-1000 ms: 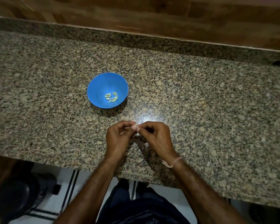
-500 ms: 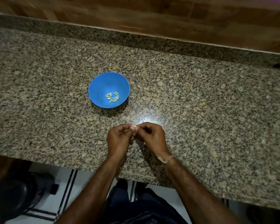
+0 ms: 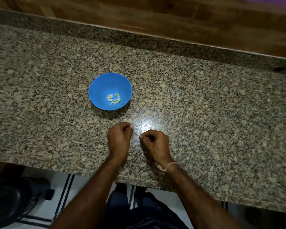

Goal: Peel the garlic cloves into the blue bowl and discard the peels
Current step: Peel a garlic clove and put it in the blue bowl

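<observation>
Garlic first: I see a pale clove (image 3: 132, 127) pinched at the fingertips of the left hand (image 3: 119, 139), whose fingers are curled in, low over the counter (image 3: 205, 104). The right hand (image 3: 155, 143) is curled as well, thumb and forefinger nipped on a tiny scrap I take for peel (image 3: 139, 137), though it is too small to be sure. The hands are near each other but apart, and a thin dark strand (image 3: 135, 133) crosses the gap between them. Beyond the left hand and well apart from it, the blue bowl (image 3: 102, 86) stands upright on the granite, with a small cluster of peeled cloves (image 3: 113, 99) at its bottom. A pale thread (image 3: 165, 167) circles the right wrist. Behind the counter I see a wood wall (image 3: 155, 12); below its near edge, light floor (image 3: 89, 184) with dark stripes
</observation>
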Tool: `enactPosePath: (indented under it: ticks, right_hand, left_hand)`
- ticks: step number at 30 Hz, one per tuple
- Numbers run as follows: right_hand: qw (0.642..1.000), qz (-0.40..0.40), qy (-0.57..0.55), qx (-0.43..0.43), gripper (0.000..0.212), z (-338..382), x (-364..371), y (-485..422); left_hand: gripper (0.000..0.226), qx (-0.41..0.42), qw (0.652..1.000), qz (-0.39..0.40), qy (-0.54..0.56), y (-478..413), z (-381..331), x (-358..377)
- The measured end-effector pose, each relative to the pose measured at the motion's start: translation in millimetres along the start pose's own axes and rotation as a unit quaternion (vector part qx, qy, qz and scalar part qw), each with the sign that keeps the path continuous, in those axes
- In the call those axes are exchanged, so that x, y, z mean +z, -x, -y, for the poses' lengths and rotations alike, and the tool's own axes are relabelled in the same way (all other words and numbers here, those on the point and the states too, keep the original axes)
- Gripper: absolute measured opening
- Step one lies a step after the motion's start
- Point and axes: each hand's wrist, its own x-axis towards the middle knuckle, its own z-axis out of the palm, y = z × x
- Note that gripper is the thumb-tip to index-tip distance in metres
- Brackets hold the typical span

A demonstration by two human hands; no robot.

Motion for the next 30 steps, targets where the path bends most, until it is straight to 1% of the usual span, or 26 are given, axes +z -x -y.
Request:
enactPosePath:
  ticks: [3,7,10,12,15,18,21,22,23,25,26,28,30]
  right_hand:
    - [0.999,-0.006,0.032,-0.014,0.013,-3.4,-5.9,5.9]
    - [0.990,0.005,0.124,-0.060,0.017,-4.1,-10.2,10.8]
    - [0.992,0.015,0.112,-0.049,0.015,-6.0,-12.7,13.4]
    - [0.996,0.012,0.083,-0.039,0.011,-7.4,-14.0,14.5]
    - [0.999,0.016,0.033,-0.010,0.010,-9.2,-15.5,14.6]
    - [0.999,0.024,-0.006,0.023,0.007,-11.1,-15.7,14.7]
    - [0.996,0.033,-0.066,0.057,0.003,-14.3,-15.4,15.2]
    - [0.990,0.043,-0.110,0.078,0.001,-14.8,-15.0,15.7]
    - [0.979,0.052,-0.167,0.104,0.005,-13.3,-14.9,17.4]
    - [0.944,0.076,-0.283,0.153,0.015,-9.1,-13.5,20.4]
    - [0.929,0.084,-0.319,0.169,0.018,-7.0,-12.4,21.7]
    - [0.913,0.092,-0.349,0.189,0.020,-2.1,-10.4,25.2]
    - [0.906,0.091,-0.363,0.199,0.019,-1.0,-9.6,27.0]
  left_hand:
    - [0.015,0.028,0.999,-0.004,-0.026,-5.5,2.1,-0.4]
    - [0.017,0.038,0.999,0.001,-0.014,-5.1,6.6,0.5]
    - [0.015,0.040,0.999,-0.004,-0.006,-2.4,13.2,0.5]
    - [0.010,0.021,1.000,-0.013,0.001,-2.0,15.5,1.1]
    - [0.010,0.010,1.000,-0.008,0.008,0.5,15.7,0.7]
    - [0.005,0.032,0.999,-0.016,0.013,4.7,17.5,-3.1]
    - [0.011,0.050,0.998,-0.035,-0.015,17.7,11.7,-9.8]
    - [0.009,0.052,0.998,-0.029,-0.016,24.1,7.9,-10.9]
    - [0.005,0.049,0.999,-0.009,-0.013,31.9,3.4,-11.3]
    - [0.005,0.021,0.999,0.042,0.018,45.5,-2.6,-7.7]
    - [0.007,0.004,0.997,0.059,0.043,50.1,-3.6,-5.3]
    - [0.010,-0.015,0.994,0.062,0.085,55.0,-3.6,-2.6]
    - [0.010,-0.025,0.994,0.048,0.091,55.7,-2.8,-2.3]
